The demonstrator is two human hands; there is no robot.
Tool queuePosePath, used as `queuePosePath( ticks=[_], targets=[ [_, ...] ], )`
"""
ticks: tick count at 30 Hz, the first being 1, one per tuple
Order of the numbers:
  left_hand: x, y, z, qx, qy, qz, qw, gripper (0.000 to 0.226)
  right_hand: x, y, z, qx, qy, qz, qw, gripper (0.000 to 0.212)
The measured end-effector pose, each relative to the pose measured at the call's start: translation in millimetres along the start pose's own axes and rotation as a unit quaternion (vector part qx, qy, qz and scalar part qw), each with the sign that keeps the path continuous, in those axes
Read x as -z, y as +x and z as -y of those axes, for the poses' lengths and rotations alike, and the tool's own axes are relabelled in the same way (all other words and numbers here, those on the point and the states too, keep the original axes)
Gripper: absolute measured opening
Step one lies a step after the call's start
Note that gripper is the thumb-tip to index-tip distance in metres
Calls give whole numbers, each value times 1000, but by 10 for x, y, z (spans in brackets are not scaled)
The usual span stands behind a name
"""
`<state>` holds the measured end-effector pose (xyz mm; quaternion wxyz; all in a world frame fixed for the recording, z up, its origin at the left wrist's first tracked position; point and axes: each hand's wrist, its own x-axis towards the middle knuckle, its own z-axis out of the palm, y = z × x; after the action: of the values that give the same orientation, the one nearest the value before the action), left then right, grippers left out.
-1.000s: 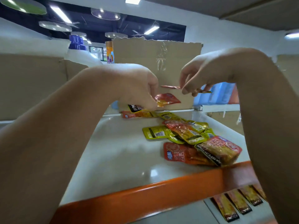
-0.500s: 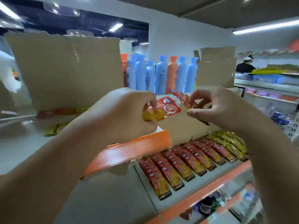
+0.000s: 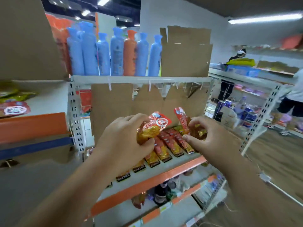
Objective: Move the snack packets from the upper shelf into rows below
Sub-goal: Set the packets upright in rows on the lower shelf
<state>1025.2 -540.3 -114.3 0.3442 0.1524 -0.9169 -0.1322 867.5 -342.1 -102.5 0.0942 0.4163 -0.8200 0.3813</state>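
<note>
My left hand (image 3: 126, 138) grips a red and gold snack packet (image 3: 154, 126) above the lower shelf (image 3: 157, 177). My right hand (image 3: 211, 140) pinches a second red and gold packet (image 3: 182, 120), held nearly upright. Both hands hover over rows of packets (image 3: 170, 143) lying flat on the lower shelf, their near ends showing dark labels. At the far left, the upper shelf (image 3: 32, 123) with an orange front edge carries loose packets (image 3: 13, 108), red and yellow.
Cardboard sheets (image 3: 114, 108) back the lower shelf. Blue and orange bottles (image 3: 113, 53) stand on a higher shelf beside a cardboard box (image 3: 185, 58). Perforated uprights (image 3: 75, 122) frame the bay. Two people (image 3: 293, 99) stand in the aisle at right. Bottles sit on the shelf below.
The view has swung right and down from the upper shelf to the lower one. Both hands have carried their packets down over the rows.
</note>
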Motion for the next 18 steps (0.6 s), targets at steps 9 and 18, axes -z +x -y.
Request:
queuePosePath(
  ticks=[9, 18],
  targets=[
    [-970, -72, 528, 109, -107, 37, 988, 40, -815, 187, -831, -54, 46, 68, 995, 25],
    [-1714, -399, 1145, 206, -64, 63, 974, 52, -1857, 350, -1099, -26, 24, 114, 993, 26]
  ],
)
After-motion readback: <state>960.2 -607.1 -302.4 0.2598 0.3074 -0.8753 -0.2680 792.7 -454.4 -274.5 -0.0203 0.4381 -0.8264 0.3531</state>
